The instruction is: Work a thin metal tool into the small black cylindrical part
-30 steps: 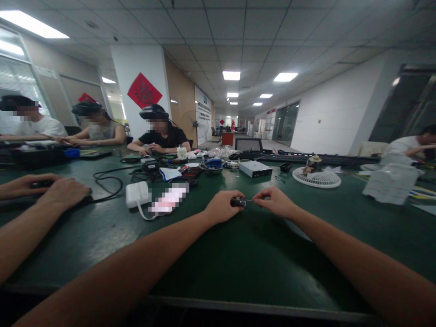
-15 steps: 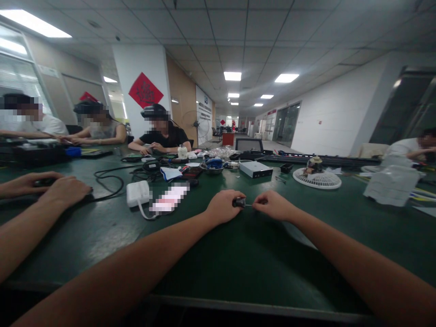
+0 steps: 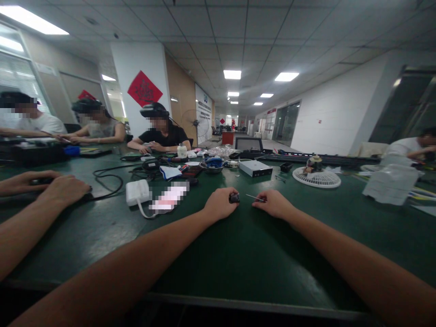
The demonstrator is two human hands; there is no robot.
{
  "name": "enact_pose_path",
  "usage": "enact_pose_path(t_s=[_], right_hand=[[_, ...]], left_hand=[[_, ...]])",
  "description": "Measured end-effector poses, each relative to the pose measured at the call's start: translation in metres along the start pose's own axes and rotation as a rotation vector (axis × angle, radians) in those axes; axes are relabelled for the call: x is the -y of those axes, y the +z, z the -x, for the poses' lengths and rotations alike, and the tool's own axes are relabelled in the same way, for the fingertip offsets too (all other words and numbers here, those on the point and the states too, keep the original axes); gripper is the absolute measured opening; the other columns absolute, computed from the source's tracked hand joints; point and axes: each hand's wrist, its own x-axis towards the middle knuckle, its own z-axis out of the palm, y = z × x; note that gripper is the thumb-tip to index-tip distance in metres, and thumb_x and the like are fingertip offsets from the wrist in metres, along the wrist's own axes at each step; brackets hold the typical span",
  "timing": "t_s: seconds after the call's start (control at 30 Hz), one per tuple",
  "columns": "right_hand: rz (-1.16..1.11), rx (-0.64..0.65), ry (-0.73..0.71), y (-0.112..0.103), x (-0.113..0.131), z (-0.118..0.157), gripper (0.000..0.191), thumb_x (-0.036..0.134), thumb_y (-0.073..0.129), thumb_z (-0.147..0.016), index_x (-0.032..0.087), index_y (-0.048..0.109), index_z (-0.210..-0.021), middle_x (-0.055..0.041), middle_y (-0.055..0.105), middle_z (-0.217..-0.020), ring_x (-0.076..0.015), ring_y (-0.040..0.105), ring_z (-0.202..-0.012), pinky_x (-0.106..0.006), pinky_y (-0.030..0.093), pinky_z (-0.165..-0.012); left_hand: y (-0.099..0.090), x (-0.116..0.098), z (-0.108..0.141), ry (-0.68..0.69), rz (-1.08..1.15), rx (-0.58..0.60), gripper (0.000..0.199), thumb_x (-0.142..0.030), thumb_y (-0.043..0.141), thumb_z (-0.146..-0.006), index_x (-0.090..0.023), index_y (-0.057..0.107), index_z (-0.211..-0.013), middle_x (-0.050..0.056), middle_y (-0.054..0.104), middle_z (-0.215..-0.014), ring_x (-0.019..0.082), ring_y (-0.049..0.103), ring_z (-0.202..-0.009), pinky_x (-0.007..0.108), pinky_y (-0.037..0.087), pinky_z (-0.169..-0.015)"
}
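My left hand (image 3: 220, 203) is closed around a small dark piece (image 3: 234, 198), perhaps plastic; its exact kind is too small to make out. Facing it, my right hand (image 3: 272, 204) grips a thin screwdriver (image 3: 254, 197), whose metal shaft points left toward the dark piece. A short gap separates the shaft's tip from that piece. Most of the screwdriver's handle is hidden by my fingers. Both hands are just above the green table (image 3: 238, 263).
At left, a co-worker's hands (image 3: 61, 188) hold a dark object with a cable. A white adapter (image 3: 137, 193) lies between us. Beyond my hands are a disc drive (image 3: 255, 168), a bowl (image 3: 211, 165) and a white fan grille (image 3: 316, 177). White stacked plastic (image 3: 391, 184) stands at right.
The screwdriver's shaft has come away from the dark piece, and a gap has opened between my hands. More of the shaft shows now.
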Motion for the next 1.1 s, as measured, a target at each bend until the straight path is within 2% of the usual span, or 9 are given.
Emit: enact_pose_path(t_s=[0.17, 0.27, 0.4, 0.5, 0.6, 0.77, 0.93, 1.1], right_hand=[[-0.16, -0.1, -0.078, 0.001, 0.01, 0.004, 0.02, 0.038, 0.07, -0.083, 0.024, 0.079, -0.093, -0.003, 0.076, -0.087, -0.0205, 0.067, -0.081, -0.029, 0.047, -0.071], [-0.275, -0.156, -0.077, -0.003, 0.017, 0.008, 0.023, 0.039, 0.07, -0.082, 0.021, 0.079, -0.094, -0.0038, 0.076, -0.085, -0.0203, 0.066, -0.078, -0.03, 0.048, -0.071], [-0.401, -0.165, -0.127, -0.005, 0.023, 0.012, 0.029, 0.043, 0.068, -0.084, 0.018, 0.079, -0.093, -0.0048, 0.076, -0.081, -0.0202, 0.066, -0.075, -0.031, 0.049, -0.07], [-0.5, -0.174, -0.185, -0.003, 0.025, 0.012, 0.025, 0.038, 0.072, -0.08, 0.018, 0.079, -0.094, -0.0052, 0.077, -0.087, -0.0207, 0.068, -0.082, -0.031, 0.05, -0.076], [-0.58, -0.231, -0.171, -0.001, 0.025, 0.011, 0.034, 0.032, 0.078, -0.073, 0.018, 0.076, -0.103, -0.0048, 0.077, -0.09, -0.0202, 0.068, -0.082, -0.031, 0.05, -0.075], [-0.478, -0.247, -0.159, -0.005, 0.026, 0.014, 0.022, 0.034, 0.074, -0.077, 0.018, 0.08, -0.091, -0.0039, 0.076, -0.081, -0.0186, 0.065, -0.073, -0.031, 0.048, -0.07], [-0.496, -0.24, -0.233, -0.004, 0.027, 0.014, 0.023, 0.032, 0.071, -0.08, 0.019, 0.079, -0.097, -0.0054, 0.075, -0.09, -0.0201, 0.066, -0.083, -0.03, 0.048, -0.073], [-0.514, -0.158, -0.163, -0.002, 0.022, 0.011, 0.031, 0.033, 0.077, -0.072, 0.016, 0.074, -0.098, -0.0012, 0.068, -0.078, -0.0153, 0.059, -0.068, -0.027, 0.046, -0.065]], left_hand=[[-0.003, -0.005, 0.001, 0.022, 0.015, 0.032, 0.032, -0.029, 0.072, -0.078, -0.024, 0.072, -0.109, 0.005, 0.075, -0.104, 0.024, 0.069, -0.097, 0.032, 0.054, -0.083], [-0.004, -0.007, 0.002, 0.061, 0.039, 0.055, 0.033, -0.028, 0.072, -0.078, -0.023, 0.071, -0.11, 0.005, 0.075, -0.104, 0.024, 0.069, -0.097, 0.033, 0.054, -0.084], [-0.005, -0.011, 0.004, 0.16, 0.094, 0.097, 0.031, -0.028, 0.072, -0.079, -0.022, 0.071, -0.109, 0.004, 0.075, -0.104, 0.023, 0.069, -0.096, 0.031, 0.054, -0.081], [-0.005, -0.016, 0.006, 0.204, 0.119, 0.082, 0.03, -0.03, 0.072, -0.081, -0.022, 0.069, -0.11, 0.005, 0.074, -0.103, 0.022, 0.069, -0.094, 0.031, 0.053, -0.081], [-0.005, -0.019, 0.007, 0.212, 0.149, 0.046, 0.031, -0.031, 0.07, -0.084, -0.022, 0.067, -0.114, 0.005, 0.074, -0.104, 0.022, 0.069, -0.095, 0.031, 0.053, -0.084], [-0.006, -0.02, 0.007, 0.2, 0.167, 0.005, 0.03, -0.033, 0.068, -0.086, -0.022, 0.065, -0.114, 0.005, 0.073, -0.105, 0.022, 0.068, -0.096, 0.031, 0.053, -0.085], [-0.007, -0.021, 0.009, 0.236, 0.119, 0.036, 0.035, -0.034, 0.07, -0.085, -0.022, 0.064, -0.117, 0.006, 0.072, -0.11, 0.023, 0.067, -0.1, 0.032, 0.051, -0.088], [-0.01, -0.022, 0.011, 0.343, 0.001, 0.096, 0.035, -0.034, 0.072, -0.084, -0.021, 0.065, -0.116, 0.007, 0.072, -0.11, 0.025, 0.066, -0.102, 0.037, 0.048, -0.092]])
